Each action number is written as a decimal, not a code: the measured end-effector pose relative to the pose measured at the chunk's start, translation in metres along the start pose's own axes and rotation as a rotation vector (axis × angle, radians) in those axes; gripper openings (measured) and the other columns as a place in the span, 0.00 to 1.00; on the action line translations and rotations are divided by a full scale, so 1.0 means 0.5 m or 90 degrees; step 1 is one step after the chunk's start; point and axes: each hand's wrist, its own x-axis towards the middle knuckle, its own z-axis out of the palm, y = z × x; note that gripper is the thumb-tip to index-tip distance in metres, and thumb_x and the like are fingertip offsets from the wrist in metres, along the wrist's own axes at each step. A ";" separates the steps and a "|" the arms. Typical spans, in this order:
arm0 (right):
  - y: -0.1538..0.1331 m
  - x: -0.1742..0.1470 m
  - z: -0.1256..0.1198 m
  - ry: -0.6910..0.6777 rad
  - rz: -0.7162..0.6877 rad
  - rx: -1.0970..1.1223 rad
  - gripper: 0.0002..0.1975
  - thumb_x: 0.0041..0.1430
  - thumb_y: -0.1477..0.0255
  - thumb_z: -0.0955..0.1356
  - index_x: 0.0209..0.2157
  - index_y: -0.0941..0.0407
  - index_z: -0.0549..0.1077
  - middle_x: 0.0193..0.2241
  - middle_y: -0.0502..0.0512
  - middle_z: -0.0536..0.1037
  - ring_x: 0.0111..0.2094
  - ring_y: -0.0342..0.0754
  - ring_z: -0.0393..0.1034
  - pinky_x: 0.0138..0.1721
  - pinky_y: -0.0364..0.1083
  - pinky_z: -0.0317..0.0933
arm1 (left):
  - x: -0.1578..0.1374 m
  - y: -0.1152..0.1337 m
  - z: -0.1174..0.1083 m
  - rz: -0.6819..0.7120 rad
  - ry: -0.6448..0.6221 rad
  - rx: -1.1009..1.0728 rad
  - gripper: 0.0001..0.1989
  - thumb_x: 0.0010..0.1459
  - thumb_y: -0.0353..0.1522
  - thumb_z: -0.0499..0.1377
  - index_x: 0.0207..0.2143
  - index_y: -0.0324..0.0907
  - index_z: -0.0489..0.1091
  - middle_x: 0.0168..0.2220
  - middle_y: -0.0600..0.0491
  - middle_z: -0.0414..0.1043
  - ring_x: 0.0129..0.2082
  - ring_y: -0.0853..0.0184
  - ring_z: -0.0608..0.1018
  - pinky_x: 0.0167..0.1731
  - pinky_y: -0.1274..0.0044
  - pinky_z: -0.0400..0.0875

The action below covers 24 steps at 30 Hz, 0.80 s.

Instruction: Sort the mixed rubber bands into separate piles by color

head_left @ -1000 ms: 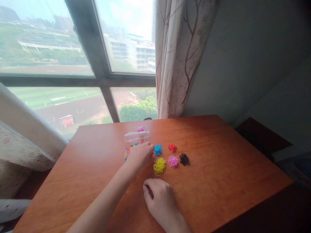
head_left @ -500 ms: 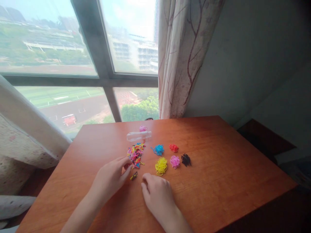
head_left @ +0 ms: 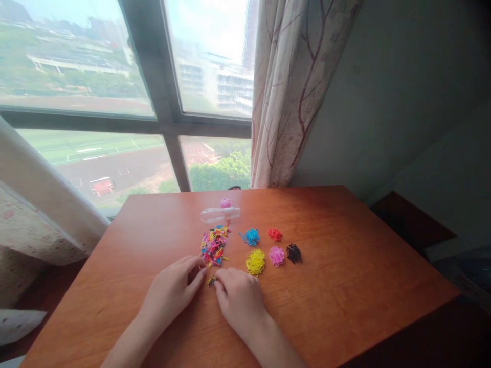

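Note:
Small rubber bands of mixed colours lie in a loose pile [head_left: 214, 246] in the middle of the wooden table. My left hand [head_left: 172, 286] rests just below this pile, its thumb and index tips close together; anything between them is too small to make out. A little bunch of yellow and black rubber bands [head_left: 210, 281] lies between my hands. My right hand [head_left: 241, 295] has its curled fingertips pressed on the right end of that bunch. To the right are single-colour piles: blue [head_left: 251, 236], red [head_left: 275, 234], yellow [head_left: 255, 262], pink [head_left: 276, 256] and black [head_left: 294, 253].
A clear plastic container or bag [head_left: 220, 214] lies behind the mixed pile, with a pink object [head_left: 226, 203] beyond it. The wooden table [head_left: 345, 286] stands against a window [head_left: 169, 128] with curtains [head_left: 284, 102] on both sides.
My right hand has moved left to the yellow and black bunch and now touches it. My left hand has drawn slightly back from the mixed pile. The view has shifted a little.

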 end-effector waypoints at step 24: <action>0.261 -0.095 -0.173 0.307 0.329 0.105 0.16 0.57 0.58 0.66 0.32 0.55 0.78 0.23 0.52 0.77 0.23 0.47 0.70 0.26 0.42 0.62 | -0.004 -0.006 0.008 -0.019 -0.023 0.019 0.10 0.62 0.37 0.49 0.37 0.47 0.69 0.33 0.56 0.74 0.31 0.66 0.76 0.31 0.78 0.63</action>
